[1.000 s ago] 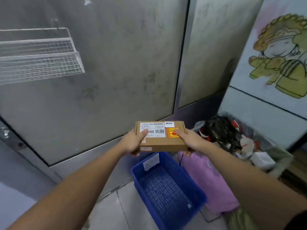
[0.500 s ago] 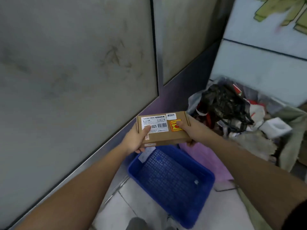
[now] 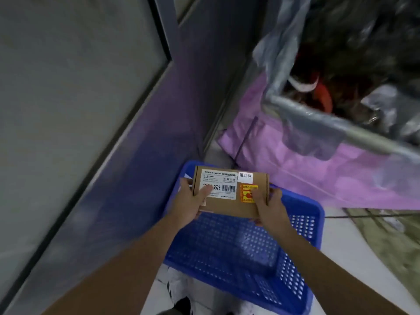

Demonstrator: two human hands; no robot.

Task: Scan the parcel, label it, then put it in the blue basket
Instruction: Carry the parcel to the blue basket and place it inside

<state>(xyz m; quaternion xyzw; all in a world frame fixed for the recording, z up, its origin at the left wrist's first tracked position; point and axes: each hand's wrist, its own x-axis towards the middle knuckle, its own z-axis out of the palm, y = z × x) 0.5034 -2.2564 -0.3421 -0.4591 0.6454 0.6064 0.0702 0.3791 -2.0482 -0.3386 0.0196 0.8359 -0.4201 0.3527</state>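
Cardboard parcel (image 3: 229,194): flat brown box, label side up, held level above the far end of the blue basket (image 3: 302,242), not yet resting in it. White shipping label (image 3: 219,186) with barcode, a small white sticker (image 3: 245,176) and a yellow-red sticker (image 3: 248,193) all face the camera; labelling looks done, so the step in hand is judged to be the drop.

Left hand (image 3: 188,205): clasps the parcel's left edge, thumb over the shipping label, fingers beneath.

Right hand (image 3: 270,208): clasps the parcel's right edge, thumb on the yellow-red sticker. The two-sided hold keeps the box flat for lowering.

Blue basket: perforated plastic, on the floor, interior apparently bare; nothing blocks the way down.

Surroundings, head view, relative to the basket: grey panelled wall (image 3: 68,110) with a purple-tinted base to the left; pink plastic bag (image 3: 306,162) just beyond and to the right; above that, a bin lined with clear plastic (image 3: 341,87), contents dark and blurred; dark shoe toe (image 3: 184,305) at the basket's near side. The bag crowds the far right rim without overhanging it.
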